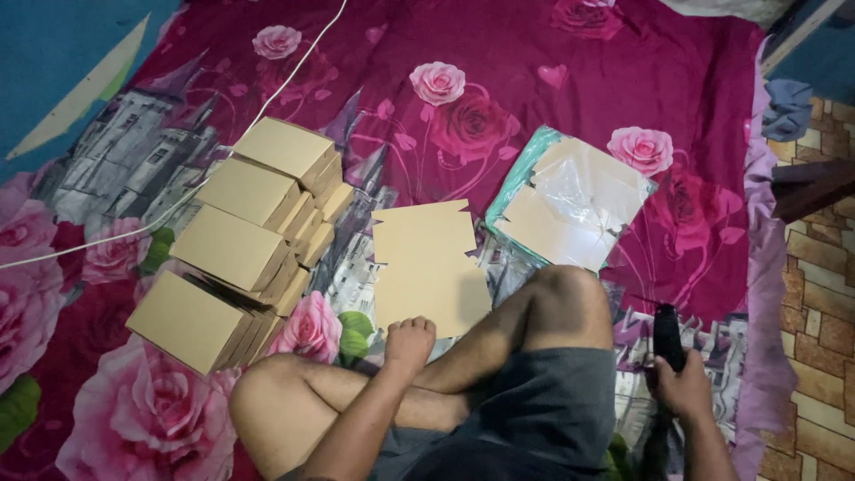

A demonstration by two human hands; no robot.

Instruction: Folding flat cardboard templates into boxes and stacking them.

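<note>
I sit cross-legged on a flowered cloth. My left hand [409,343] rests with curled fingers on the near edge of a flat, unfolded brown cardboard sheet [427,267] lying in front of my knees. My right hand [684,385] grips a black tool [668,337] that looks like a glue gun, held upright beside my right knee. Several folded brown cardboard boxes [236,245] stand stacked in rows to my left.
A clear plastic bag [570,205] with more flat cardboard sheets lies beyond my right knee. A white cord [214,169] runs across the magenta rose-patterned cloth [499,53] at the upper left. Patterned floor [819,312] shows at the right edge.
</note>
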